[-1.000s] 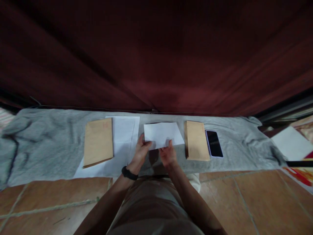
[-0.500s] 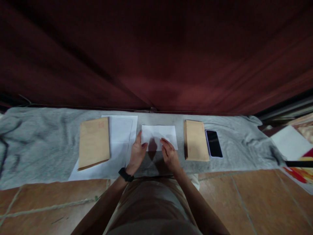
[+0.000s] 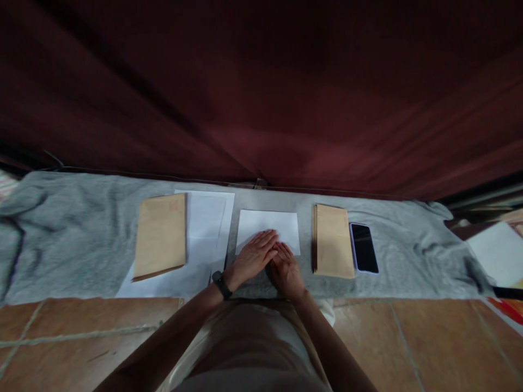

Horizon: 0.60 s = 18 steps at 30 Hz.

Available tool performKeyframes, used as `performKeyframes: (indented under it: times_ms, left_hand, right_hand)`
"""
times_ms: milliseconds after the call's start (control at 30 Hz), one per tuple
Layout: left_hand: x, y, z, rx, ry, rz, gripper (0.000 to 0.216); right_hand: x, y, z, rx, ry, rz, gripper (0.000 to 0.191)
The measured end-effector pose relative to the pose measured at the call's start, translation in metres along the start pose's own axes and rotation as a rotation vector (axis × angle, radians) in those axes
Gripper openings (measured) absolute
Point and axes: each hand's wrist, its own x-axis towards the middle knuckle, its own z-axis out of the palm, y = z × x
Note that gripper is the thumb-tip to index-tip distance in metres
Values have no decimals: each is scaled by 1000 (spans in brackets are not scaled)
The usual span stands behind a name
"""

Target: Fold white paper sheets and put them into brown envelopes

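Midway along the grey cloth (image 3: 408, 256), I have the white paper (image 3: 265, 219) down, no longer lifted; left hand (image 3: 255, 253) and right hand (image 3: 286, 270), flattened, grip nothing, seemingly pressing its near side.

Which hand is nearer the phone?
Right. The right hand is at the paper's near edge, left of the phone, envelopes between; the left hand is farther left, on the paper.

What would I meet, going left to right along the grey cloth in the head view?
First brown envelope stack → small white paper → second brown envelope stack → phone.
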Motion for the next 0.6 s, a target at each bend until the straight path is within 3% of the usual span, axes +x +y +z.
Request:
performKeyframes:
  times_ms: [300, 600]
  left_hand:
    - [31, -27, 3, 187, 37, -25, 55]
    - [46, -23, 4, 258, 83, -199, 58]
  right_hand:
    - [-3, 1, -9, 108, 5, 33, 51]
    - [-1, 4, -8, 186, 56, 51, 52]
